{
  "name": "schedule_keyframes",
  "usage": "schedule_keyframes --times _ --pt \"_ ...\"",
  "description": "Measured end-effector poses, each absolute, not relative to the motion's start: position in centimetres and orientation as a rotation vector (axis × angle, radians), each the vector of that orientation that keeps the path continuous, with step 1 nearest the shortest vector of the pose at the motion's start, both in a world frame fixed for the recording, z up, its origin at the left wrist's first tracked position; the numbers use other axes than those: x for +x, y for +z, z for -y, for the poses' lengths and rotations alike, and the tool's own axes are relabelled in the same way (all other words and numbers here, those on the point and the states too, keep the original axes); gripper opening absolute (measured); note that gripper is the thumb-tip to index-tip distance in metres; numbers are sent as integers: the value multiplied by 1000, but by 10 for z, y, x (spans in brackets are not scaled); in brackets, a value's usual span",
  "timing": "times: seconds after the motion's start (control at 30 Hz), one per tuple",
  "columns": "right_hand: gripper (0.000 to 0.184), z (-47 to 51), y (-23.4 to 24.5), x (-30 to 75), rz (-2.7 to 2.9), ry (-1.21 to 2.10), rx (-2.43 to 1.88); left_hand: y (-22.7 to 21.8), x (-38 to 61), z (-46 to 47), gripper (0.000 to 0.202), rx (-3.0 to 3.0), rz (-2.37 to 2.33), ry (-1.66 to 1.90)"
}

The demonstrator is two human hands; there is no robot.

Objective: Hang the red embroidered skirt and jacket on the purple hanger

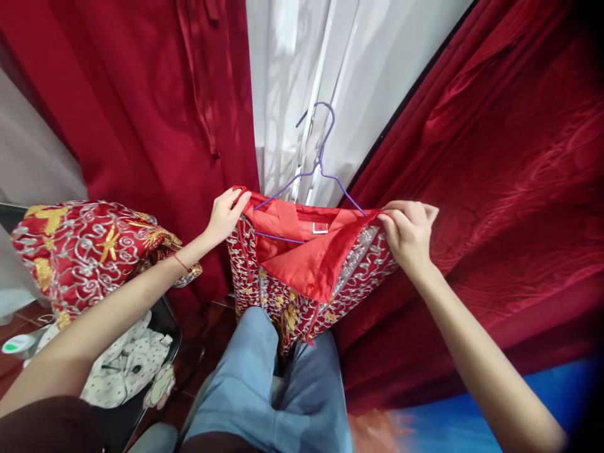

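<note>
A red embroidered skirt (325,321) with silver and gold patterns hangs spread between my two hands, above and against my knees. My left hand (225,217) pinches one end of its waistband, and my right hand (410,233) grips the other end. A purple wire hanger (322,165) sits inside the waist opening, its hook pointing up and its lower bar partly hidden by the red lining. A small white-edged label (320,228) shows on the inside of the waistband.
Left of me, another red embroidered garment (94,251) lies over a dark chair (170,318). A white dotted bag (125,362) and a bottle with a green-marked cap (19,344) are beside it. Red curtains (495,189) flank a white curtain (283,75) ahead.
</note>
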State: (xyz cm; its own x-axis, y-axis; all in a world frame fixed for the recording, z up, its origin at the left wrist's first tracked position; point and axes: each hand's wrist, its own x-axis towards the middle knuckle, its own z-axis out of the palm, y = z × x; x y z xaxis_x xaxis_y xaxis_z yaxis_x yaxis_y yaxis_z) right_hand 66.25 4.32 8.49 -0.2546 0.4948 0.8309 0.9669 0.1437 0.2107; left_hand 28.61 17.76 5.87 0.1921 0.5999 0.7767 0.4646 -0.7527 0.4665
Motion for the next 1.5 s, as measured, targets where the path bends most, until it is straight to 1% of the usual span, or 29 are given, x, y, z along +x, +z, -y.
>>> schedule_keyframes --times 0.17,0.4,0.43,0.47,0.53,0.57,0.6,0.63,0.77,0.87,0.97,1.17,1.3,1.5 --pt "40 -69 84 652 1802 -1003 -1359 51 281 -166 35 2370 -1065 1724" --pt "24 -88 68 645 1965 -1059 -1382 45 283 -177 39 2304 -1026 1919" --pt "24 -87 64 644 2021 -1074 -1378 44 284 -178 39 2302 -1020 1927" --pt "29 -84 59 643 2076 -1088 -1376 43 285 -179 39 2303 -1017 1933" --pt "45 -78 50 638 2178 -1111 -1366 40 286 -180 39 2312 -1017 1936" --pt "50 -75 46 634 2222 -1115 -1356 39 286 -180 40 2314 -1019 1943" --pt "52 -73 43 630 2260 -1113 -1341 37 287 -181 41 2310 -1022 1953" --pt "50 -71 41 625 2290 -1101 -1319 36 287 -181 42 2302 -1027 1967" --pt "32 -77 41 605 2342 -939 -1186 33 286 -182 42 2273 -1055 2011" --pt "24 -85 44 591 2367 -815 -1098 33 283 -186 40 2296 -1065 1977" --pt "18 -90 44 581 2340 -778 -1093 33 284 -194 39 2318 -1072 1904" --pt "17 -102 52 569 2271 -685 -1210 38 294 -205 36 2249 -1114 1825" --pt "16 -116 61 541 2181 -618 -1295 46 295 -197 40 2086 -1028 1774" --pt "16 -136 65 488 2246 -663 -1207 49 286 -164 41 1982 -955 1693"
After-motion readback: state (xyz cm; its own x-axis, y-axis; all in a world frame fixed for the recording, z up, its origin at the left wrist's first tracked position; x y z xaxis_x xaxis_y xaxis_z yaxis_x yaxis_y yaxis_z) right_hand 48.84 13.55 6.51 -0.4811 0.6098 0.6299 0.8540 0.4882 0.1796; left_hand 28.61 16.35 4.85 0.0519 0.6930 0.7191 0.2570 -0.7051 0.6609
